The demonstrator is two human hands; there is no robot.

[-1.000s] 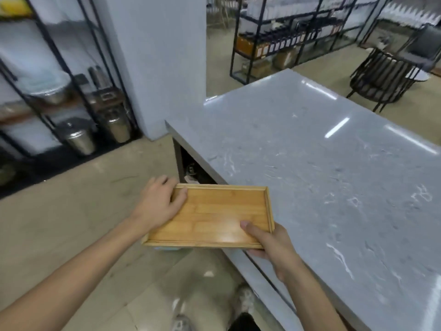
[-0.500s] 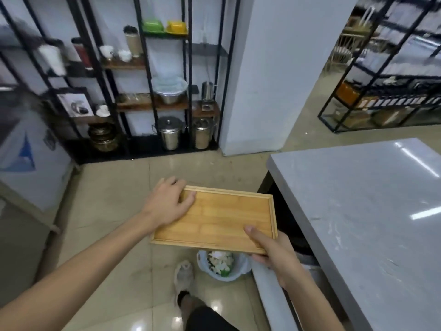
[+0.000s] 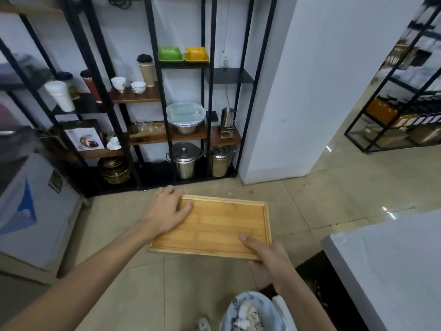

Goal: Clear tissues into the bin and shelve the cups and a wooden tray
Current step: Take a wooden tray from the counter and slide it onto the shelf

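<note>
Both hands had a firm grip on the wooden tray (image 3: pixel 211 226): the left hand (image 3: pixel 167 211) clamped its far left corner, thumb lying on top, and the right hand (image 3: pixel 267 256) pinched the near right corner, thumb pressed on the rim. It was held flat in the air above the tiled floor (image 3: pixel 310 199), facing the black shelf rack (image 3: pixel 164 103). Two white cups (image 3: pixel 130 85) stood on a wooden shelf there. Down by the feet, a bin (image 3: pixel 248 311) held crumpled tissues (image 3: pixel 245 316), just beside the grey worktop (image 3: pixel 393 263).

Even indoor light was moderate; glare spotted the glossy floor (image 3: pixel 386 212), and wide-angle distortion bent and blurred the frame's edges.
</note>
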